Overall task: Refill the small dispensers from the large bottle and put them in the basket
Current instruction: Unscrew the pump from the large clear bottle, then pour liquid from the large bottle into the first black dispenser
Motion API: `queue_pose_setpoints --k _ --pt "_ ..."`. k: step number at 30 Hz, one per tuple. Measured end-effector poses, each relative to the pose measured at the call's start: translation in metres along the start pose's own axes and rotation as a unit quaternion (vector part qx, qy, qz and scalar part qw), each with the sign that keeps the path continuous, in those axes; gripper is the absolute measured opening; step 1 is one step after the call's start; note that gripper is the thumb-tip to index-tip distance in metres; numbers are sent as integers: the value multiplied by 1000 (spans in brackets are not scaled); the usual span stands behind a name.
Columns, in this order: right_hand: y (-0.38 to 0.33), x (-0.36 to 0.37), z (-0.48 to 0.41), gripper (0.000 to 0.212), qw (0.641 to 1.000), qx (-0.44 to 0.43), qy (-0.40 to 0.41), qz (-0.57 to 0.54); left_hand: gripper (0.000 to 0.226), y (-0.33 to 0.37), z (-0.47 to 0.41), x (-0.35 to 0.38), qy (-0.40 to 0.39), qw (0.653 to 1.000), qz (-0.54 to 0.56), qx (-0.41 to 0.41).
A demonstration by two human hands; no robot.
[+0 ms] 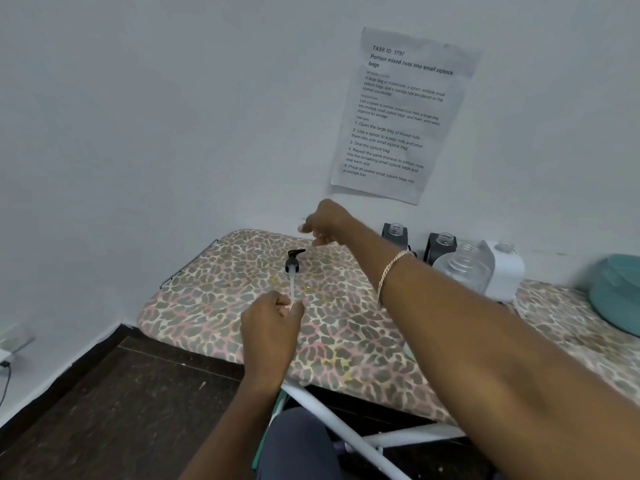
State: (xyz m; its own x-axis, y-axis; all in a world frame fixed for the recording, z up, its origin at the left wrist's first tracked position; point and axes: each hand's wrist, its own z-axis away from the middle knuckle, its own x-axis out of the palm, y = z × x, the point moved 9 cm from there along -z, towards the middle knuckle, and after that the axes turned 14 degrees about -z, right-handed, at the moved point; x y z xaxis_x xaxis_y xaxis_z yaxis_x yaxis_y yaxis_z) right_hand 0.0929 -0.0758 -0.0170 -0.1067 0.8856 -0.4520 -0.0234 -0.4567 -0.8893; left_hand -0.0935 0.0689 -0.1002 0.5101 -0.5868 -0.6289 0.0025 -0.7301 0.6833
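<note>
Right hand (325,221) reaches far, loose and seemingly empty; left hand (273,320) pinches pump (293,271) by its thin tube (292,289) end, light, bendy, probably slick, so grip the collar (292,264).

One black pump head (294,261) with its clear tube lies on the one leopard-print ironing board (346,341). Far right stand two dark small dispensers (394,235) (441,245), one clear plastic bottle (464,268) and one white bottle (502,271). One teal basket (616,292) sits at the right edge. One printed sheet (398,116) hangs on the wall.
</note>
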Motion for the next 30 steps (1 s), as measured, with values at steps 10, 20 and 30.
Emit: queue_pose_setpoints --k 10,20,30 --pt "-87 -131 57 34 990 -93 -10 109 43 94 49 7 -58 986 89 128" --pt "-24 -206 153 30 985 -157 26 70 115 159 85 67 -174 964 95 177" --pt "70 -218 193 26 988 -139 63 -6 76 180 89 90 -127 977 48 167"
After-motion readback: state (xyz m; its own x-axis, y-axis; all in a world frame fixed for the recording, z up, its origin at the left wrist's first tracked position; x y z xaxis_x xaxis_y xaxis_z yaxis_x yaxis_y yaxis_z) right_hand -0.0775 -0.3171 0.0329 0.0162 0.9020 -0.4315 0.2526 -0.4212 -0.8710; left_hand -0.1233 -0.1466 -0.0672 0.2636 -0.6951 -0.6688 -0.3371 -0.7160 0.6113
